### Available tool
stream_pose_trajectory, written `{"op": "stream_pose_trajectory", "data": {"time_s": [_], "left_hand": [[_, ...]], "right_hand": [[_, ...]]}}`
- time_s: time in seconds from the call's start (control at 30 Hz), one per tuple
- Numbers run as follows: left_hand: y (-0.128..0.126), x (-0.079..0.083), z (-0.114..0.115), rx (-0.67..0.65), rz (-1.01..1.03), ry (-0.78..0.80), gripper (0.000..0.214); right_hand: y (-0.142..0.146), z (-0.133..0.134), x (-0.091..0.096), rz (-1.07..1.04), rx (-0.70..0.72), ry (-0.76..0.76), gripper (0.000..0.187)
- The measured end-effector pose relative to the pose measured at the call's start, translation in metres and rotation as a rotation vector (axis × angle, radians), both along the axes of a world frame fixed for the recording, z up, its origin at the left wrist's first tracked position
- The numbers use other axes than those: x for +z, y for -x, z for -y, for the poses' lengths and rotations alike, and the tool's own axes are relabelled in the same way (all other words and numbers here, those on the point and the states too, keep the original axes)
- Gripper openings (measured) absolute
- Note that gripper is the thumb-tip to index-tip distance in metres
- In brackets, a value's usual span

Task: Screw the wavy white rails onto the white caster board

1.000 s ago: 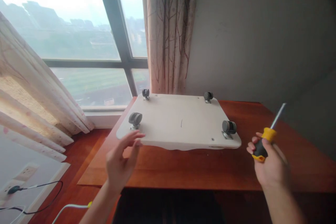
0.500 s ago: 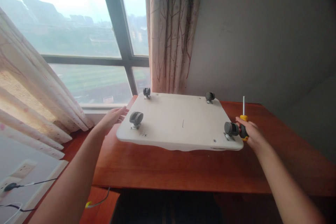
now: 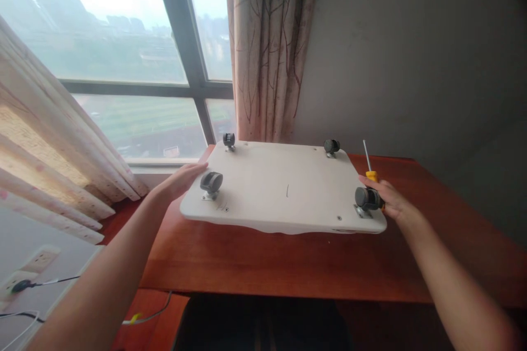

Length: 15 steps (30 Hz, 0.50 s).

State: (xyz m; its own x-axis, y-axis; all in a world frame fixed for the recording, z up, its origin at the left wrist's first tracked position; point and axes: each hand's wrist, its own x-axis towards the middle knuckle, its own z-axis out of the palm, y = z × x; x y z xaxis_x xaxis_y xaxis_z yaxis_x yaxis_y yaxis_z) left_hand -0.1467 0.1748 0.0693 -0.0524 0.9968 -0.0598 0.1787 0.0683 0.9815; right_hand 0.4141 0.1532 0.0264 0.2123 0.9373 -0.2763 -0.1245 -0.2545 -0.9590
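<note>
A white board with rounded corners (image 3: 263,186) lies with its grey caster wheels facing up. Each corner bears one caster, the front left caster (image 3: 211,181) and front right caster (image 3: 367,198) being the nearer ones. My left hand (image 3: 185,178) holds the board's left edge, its fingertips partly hidden by the board. In my right hand (image 3: 391,197) is a screwdriver with a yellow and black handle (image 3: 371,176), its shaft pointing up. That hand is closed around the handle and rests against the board's right edge, partly behind the front right caster.
The board sits on a reddish-brown wooden table (image 3: 288,269). Behind it are a window (image 3: 135,126), a patterned curtain (image 3: 267,66) and a grey wall (image 3: 391,66). A socket with a black plug (image 3: 20,286) and cables is at the lower left.
My left hand has moved in from beside the board onto its left edge. My right hand has come in against the right edge, and the screwdriver now tilts left.
</note>
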Motion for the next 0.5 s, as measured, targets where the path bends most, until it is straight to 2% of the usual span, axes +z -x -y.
{"op": "stream_pose_trajectory", "data": {"time_s": [0.1, 0.2, 0.5], "left_hand": [[-0.002, 0.000, 0.004, -0.091, 0.135, 0.210, 0.048], [0.000, 0.000, 0.003, -0.066, 0.154, 0.223, 0.048], [0.008, -0.002, 0.011, -0.131, 0.084, 0.214, 0.048]], "right_hand": [[0.000, 0.000, 0.001, 0.027, 0.003, -0.028, 0.025], [0.003, 0.001, 0.003, 0.045, -0.001, -0.044, 0.025], [-0.003, 0.013, 0.002, 0.133, 0.013, -0.064, 0.035]]}}
